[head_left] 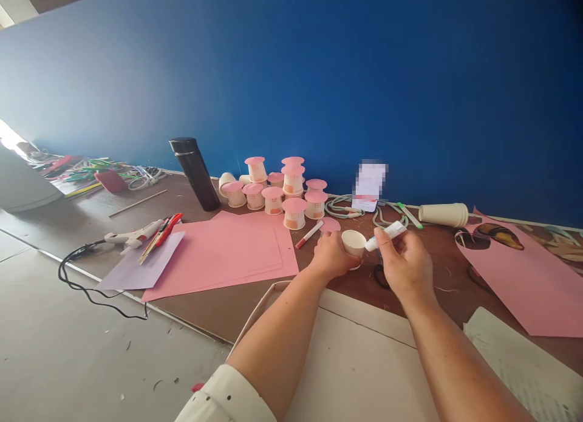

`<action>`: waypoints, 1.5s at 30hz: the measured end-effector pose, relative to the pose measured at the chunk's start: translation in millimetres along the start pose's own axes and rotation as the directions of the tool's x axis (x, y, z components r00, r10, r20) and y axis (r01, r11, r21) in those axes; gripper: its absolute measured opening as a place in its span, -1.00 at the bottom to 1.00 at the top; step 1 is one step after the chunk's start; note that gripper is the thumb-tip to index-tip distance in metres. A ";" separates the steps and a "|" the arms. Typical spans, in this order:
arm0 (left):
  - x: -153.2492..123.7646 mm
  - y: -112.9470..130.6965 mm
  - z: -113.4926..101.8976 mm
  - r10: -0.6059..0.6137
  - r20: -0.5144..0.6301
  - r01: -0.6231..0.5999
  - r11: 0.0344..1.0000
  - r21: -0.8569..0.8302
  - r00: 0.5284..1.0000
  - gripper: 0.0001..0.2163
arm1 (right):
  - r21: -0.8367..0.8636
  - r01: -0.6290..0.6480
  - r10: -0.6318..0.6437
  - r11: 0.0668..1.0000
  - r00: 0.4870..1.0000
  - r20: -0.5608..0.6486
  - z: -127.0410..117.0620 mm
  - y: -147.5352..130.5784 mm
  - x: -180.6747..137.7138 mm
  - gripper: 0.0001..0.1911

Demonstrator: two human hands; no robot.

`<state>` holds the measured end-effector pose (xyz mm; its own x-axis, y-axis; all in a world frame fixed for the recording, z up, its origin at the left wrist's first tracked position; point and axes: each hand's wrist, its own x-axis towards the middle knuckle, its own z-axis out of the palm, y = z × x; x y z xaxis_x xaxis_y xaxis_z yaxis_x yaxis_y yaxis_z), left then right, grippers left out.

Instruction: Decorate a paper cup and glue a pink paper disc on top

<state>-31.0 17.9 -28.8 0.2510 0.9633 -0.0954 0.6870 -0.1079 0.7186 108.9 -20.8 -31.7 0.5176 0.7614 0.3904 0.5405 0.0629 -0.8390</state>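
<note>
My left hand is closed around a small white paper cup, its open rim facing up. Between the thumb and fingers of my right hand is a white glue tube with faint print. The tube tilts down toward the cup, its tip by the right side of the rim; whether it touches cannot be told. Just behind the cup lies a pink paper circle. A white marker with a red end rests left of it. Dark scissor handles show partly beneath my right hand.
Several cups with pink round tops stand near the blue wall. Left are pink sheets, a glue gun, a red utility knife and a black flask. A phone, stacked cups and cut pink paper lie right.
</note>
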 end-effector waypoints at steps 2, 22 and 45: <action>-0.2 0.0 -0.5 0.011 0.005 -0.011 1.000 -0.007 1.000 -0.37 | -0.011 -0.013 0.013 1.000 1.000 0.017 0.4 0.7 0.8 -0.46; 0.4 -1.8 3.3 -0.013 -0.035 0.009 0.993 -0.119 0.999 -0.07 | -0.011 0.071 -0.071 0.997 0.998 0.001 1.7 -1.9 -3.0 -0.48; 0.1 -1.6 1.3 0.055 0.005 -0.056 0.997 0.049 0.998 -0.38 | -0.002 0.032 -0.032 0.999 0.994 -0.100 0.2 -2.5 -0.8 -0.51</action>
<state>-31.2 17.9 -30.8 0.2920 0.9546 -0.0586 0.7047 -0.1733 0.6881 107.0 -21.4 -30.0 0.5637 0.6905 0.4532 0.5583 0.0859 -0.8252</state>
